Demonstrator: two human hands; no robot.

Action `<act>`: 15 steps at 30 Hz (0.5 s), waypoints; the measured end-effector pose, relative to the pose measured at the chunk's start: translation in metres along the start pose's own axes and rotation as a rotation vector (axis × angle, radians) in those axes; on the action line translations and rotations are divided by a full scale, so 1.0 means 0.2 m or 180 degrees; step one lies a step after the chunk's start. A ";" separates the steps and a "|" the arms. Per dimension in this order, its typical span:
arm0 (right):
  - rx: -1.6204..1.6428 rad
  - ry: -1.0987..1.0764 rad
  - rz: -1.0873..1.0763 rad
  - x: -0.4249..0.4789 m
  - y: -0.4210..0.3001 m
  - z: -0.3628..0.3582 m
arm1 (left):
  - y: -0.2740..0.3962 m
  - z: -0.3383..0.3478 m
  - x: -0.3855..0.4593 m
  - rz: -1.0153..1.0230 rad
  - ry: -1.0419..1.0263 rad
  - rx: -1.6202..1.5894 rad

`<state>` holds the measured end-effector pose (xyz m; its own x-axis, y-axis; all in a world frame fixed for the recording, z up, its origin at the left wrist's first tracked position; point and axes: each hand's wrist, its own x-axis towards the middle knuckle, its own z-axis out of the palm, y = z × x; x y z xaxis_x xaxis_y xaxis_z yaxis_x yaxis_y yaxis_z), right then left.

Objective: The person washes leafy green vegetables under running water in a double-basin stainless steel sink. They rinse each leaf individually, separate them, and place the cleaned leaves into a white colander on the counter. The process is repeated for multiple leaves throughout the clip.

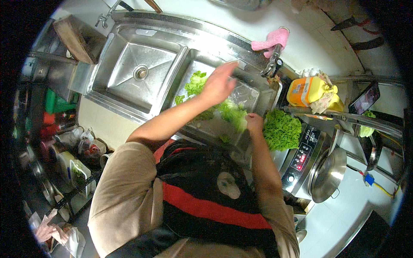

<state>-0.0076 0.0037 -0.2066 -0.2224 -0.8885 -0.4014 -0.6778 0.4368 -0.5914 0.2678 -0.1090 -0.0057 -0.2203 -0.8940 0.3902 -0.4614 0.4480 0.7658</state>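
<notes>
My left hand [221, 84] is raised over the right basin of a double stainless-steel sink [176, 82], its fingers spread near the basin's far rim and blurred. My right hand [254, 122] is closed on the near right end of a pale green lettuce leaf [237, 116] that hangs over the basin. Loose lettuce leaves [196, 83] lie at the basin's left side, beyond my left forearm. A leafy head of green lettuce [283, 130] sits just right of my right hand, beside the basin. What lies under my left forearm is partly hidden.
The left basin [138, 69] has a drain at its middle. A faucet [273, 64] with a pink cloth [276, 40] stands at the back right. Yellow jugs [303, 91], a phone [366, 96], a control panel with lit digits [302, 154] and a metal pan [330, 174] are at the right.
</notes>
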 end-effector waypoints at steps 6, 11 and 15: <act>0.2283 -0.0496 0.0705 -0.26 -0.40 -0.05 | -0.28 -0.03 -0.74 -0.3816 -0.1371 -0.3139; 0.3703 -0.0747 0.0202 -0.43 -0.82 -0.24 | -0.16 -0.15 -0.68 -0.3581 -0.0549 -0.4929; 0.1572 -0.0331 -0.0701 -0.58 -1.06 -0.28 | -0.10 -0.26 -0.58 -0.3126 -0.0521 -0.5628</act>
<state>0.1225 0.0056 0.0045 -0.0249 -0.9588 -0.2832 -0.2856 0.2783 -0.9171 0.3473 -0.0133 -0.0389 -0.5752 -0.7403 -0.3480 0.7050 -0.6644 0.2480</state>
